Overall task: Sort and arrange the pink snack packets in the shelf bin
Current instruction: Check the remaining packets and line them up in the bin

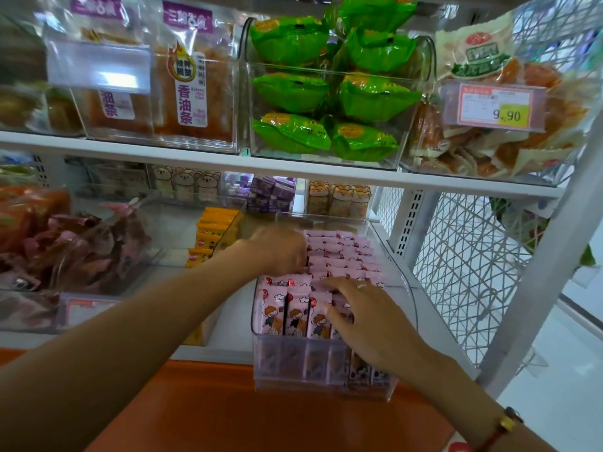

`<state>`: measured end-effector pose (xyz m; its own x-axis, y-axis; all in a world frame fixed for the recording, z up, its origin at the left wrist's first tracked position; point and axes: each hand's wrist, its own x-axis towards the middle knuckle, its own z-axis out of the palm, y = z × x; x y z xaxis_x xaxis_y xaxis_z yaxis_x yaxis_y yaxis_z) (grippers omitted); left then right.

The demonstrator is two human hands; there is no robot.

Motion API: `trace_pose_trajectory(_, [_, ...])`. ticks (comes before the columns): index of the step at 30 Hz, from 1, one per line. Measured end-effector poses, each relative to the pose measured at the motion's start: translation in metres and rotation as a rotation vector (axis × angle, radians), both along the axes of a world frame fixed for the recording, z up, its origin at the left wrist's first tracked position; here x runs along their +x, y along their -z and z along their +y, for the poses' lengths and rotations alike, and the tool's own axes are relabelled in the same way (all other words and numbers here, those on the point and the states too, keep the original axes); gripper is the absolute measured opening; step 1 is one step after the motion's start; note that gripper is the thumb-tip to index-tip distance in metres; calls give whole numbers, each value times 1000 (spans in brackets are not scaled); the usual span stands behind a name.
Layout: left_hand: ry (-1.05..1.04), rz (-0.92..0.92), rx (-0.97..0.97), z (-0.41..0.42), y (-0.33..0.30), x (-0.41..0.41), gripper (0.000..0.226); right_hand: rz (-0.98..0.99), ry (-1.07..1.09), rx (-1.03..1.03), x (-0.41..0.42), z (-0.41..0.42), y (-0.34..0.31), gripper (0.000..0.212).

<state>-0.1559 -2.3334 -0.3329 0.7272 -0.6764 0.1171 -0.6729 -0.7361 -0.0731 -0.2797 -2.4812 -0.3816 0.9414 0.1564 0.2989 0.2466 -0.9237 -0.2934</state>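
Right hand [365, 316] spread flat on front pink snack packets [295, 309] in clear bin [326, 376]; left hand [280, 251] behind, fingers curled, grip unclear. Packets light, slippery, crinkly; pinch top edges.

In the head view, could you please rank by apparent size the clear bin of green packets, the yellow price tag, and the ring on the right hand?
1. Bin of green packets
2. Yellow price tag
3. Ring on the right hand

Nearness skews true sizes.
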Motion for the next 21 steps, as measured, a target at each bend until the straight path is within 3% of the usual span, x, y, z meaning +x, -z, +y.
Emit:
trace_pose_trajectory(4, [-80, -131, -217, 10, -7, -14, 24, -4, 5, 11, -1, -1, 0, 40])
trace_pose_trajectory(8, [-75, -301, -573, 30, -5, -46, 23, 40, 14, 2, -3, -1, -2, 42])
trace_pose_trajectory(10, [-107, -296, -820, 41, -2, -67, 19, -19, 14, 54, -5, 4, -8, 46])
trace_pose_trajectory(13, [-104, -163, -1176, 50, 1, -91, 13, -209, -27, 334, -12, 23, -22, 61])
trace_pose_trajectory(15, [-68, -99, -1270, 51, 3, -102, 12, -229, -90, 453, -16, 38, -28, 63])
trace_pose_trajectory(18, [-1, -7, -1329, 53, 6, -112, 17, -154, -143, 511, -17, 48, -26, 51])
trace_pose_trajectory(21, [0, 28, -1244, 57, 15, -114, 33, -27, -105, 762, -15, 47, -26, 44])
